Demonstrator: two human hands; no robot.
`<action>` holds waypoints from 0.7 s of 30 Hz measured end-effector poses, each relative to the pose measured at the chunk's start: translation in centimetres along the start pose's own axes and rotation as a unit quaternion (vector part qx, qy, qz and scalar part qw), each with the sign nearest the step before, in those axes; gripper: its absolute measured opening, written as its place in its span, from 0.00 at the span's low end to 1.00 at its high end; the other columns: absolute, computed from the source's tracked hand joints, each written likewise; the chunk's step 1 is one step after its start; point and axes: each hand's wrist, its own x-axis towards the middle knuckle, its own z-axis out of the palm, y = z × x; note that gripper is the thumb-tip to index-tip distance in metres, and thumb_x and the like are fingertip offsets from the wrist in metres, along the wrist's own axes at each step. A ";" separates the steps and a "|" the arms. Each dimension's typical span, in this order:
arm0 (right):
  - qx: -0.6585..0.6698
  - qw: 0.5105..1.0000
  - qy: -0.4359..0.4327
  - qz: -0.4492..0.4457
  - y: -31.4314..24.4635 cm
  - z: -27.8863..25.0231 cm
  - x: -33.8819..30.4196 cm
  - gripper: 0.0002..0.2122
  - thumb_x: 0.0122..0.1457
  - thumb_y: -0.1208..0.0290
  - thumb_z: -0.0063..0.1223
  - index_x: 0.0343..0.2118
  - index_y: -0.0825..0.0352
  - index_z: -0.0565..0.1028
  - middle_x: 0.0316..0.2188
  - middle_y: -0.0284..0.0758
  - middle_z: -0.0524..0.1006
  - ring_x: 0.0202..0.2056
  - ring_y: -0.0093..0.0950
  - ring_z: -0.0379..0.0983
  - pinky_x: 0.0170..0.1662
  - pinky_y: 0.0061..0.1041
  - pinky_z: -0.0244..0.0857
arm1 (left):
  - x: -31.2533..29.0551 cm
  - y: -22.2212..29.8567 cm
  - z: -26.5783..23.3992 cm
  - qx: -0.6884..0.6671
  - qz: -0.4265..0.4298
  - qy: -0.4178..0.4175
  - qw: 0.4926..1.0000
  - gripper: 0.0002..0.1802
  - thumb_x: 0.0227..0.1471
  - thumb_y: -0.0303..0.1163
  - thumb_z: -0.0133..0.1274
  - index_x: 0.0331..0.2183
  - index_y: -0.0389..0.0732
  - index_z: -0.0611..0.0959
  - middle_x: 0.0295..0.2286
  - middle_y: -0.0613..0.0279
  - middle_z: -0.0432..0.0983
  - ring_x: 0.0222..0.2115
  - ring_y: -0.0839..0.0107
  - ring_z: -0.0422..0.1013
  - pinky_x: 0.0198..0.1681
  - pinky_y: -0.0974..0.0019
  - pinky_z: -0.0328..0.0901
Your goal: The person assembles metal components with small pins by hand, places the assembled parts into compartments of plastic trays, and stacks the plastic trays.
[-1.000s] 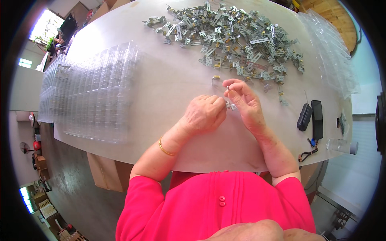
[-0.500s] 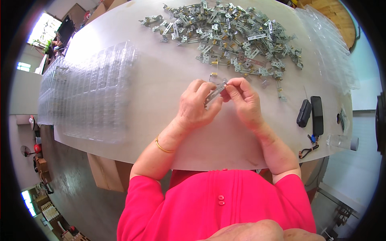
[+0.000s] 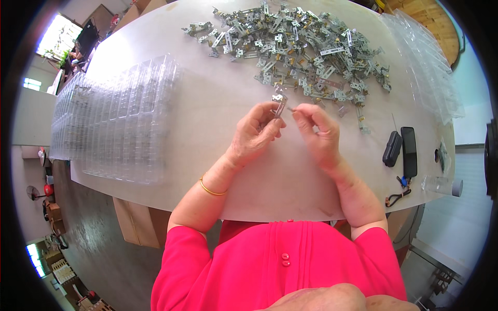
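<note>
My left hand [image 3: 251,136] is closed on a narrow metal bracket [image 3: 280,107], which stands up out of the thumb and fingers and tilts slightly right. Just to the right of it, my right hand [image 3: 320,136] is in a pinch, a small gap from the bracket. A small dark tip seems to show at its fingertips, too small to name. Beyond both hands spreads a big loose pile of similar metal brackets [image 3: 295,49], silvery with some brass-coloured bits. The pile's near edge lies close to the held bracket's upper end.
Stacked clear plastic trays [image 3: 127,122] take up the left of the white table [image 3: 207,194]. More clear trays [image 3: 423,65] lie at the far right. Nearer on the right are a black case [image 3: 392,149], a phone [image 3: 409,153], a cord strap [image 3: 398,196] and a clear bottle [image 3: 441,185].
The bracket has turned from a slant between both hands to nearly upright in my left hand. My right fingers have come off its end and drawn slightly away.
</note>
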 end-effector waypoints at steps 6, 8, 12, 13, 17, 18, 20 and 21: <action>-0.058 0.996 0.023 -0.056 -0.8 0.7 0.1 0.07 0.61 0.80 0.56 0.42 0.67 0.75 0.31 0.39 0.78 0.28 0.31 0.76 0.32 0.26 0.69 | 0.2 -1.2 0.1 0.094 0.090 0.023 0.991 0.20 0.58 0.20 0.56 0.52 0.35 0.74 0.31 0.69 0.73 0.30 0.83 0.67 0.34 0.77 0.65; -0.058 0.997 0.021 -0.046 -1.0 0.6 0.1 0.07 0.61 0.80 0.55 0.42 0.67 0.75 0.32 0.40 0.78 0.30 0.34 0.77 0.33 0.27 0.69 | 0.2 -0.9 0.2 0.128 0.103 0.029 0.986 0.20 0.58 0.20 0.56 0.51 0.35 0.74 0.31 0.69 0.72 0.30 0.84 0.66 0.34 0.77 0.65; -0.068 0.996 0.025 -0.045 -0.9 0.7 -0.1 0.08 0.61 0.81 0.55 0.42 0.68 0.75 0.33 0.41 0.79 0.31 0.35 0.78 0.33 0.28 0.70 | 0.0 -0.6 0.1 0.171 0.107 0.043 0.978 0.21 0.57 0.21 0.57 0.52 0.34 0.73 0.31 0.69 0.71 0.30 0.83 0.65 0.35 0.77 0.64; -0.069 0.996 0.025 -0.046 -0.9 0.7 -0.1 0.08 0.61 0.81 0.55 0.42 0.68 0.75 0.33 0.41 0.79 0.31 0.35 0.78 0.33 0.28 0.70 | 0.0 -0.5 0.2 0.171 0.108 0.042 0.979 0.21 0.57 0.21 0.57 0.52 0.34 0.73 0.31 0.69 0.71 0.30 0.83 0.65 0.35 0.77 0.64; -0.060 0.997 0.024 -0.038 -1.0 0.7 -0.3 0.08 0.61 0.82 0.55 0.42 0.68 0.75 0.33 0.40 0.79 0.30 0.33 0.78 0.32 0.27 0.70 | 0.1 -0.2 0.3 0.133 0.068 0.053 0.987 0.25 0.58 0.23 0.57 0.55 0.33 0.69 0.30 0.68 0.71 0.29 0.83 0.65 0.35 0.77 0.63; -0.053 0.997 0.031 -0.038 -1.0 0.8 -0.3 0.08 0.60 0.82 0.55 0.42 0.68 0.75 0.33 0.40 0.80 0.30 0.31 0.78 0.32 0.26 0.70 | 0.1 -0.3 0.3 0.128 0.061 0.057 0.988 0.25 0.58 0.23 0.56 0.55 0.33 0.68 0.30 0.68 0.72 0.29 0.83 0.65 0.34 0.77 0.63; -0.056 0.997 0.030 -0.038 -1.0 0.7 -0.2 0.07 0.60 0.82 0.55 0.41 0.68 0.76 0.33 0.40 0.80 0.30 0.31 0.78 0.31 0.26 0.70 | 0.2 -0.5 0.1 0.124 0.062 0.057 0.989 0.24 0.58 0.23 0.57 0.55 0.33 0.68 0.30 0.68 0.72 0.29 0.82 0.65 0.34 0.77 0.63; -0.059 0.997 0.028 -0.037 -1.0 0.7 -0.2 0.07 0.60 0.82 0.55 0.41 0.69 0.76 0.33 0.40 0.80 0.29 0.30 0.78 0.31 0.26 0.70 | 0.2 -0.6 0.0 0.120 0.064 0.057 0.989 0.24 0.58 0.22 0.57 0.54 0.33 0.69 0.30 0.68 0.72 0.28 0.82 0.65 0.33 0.76 0.63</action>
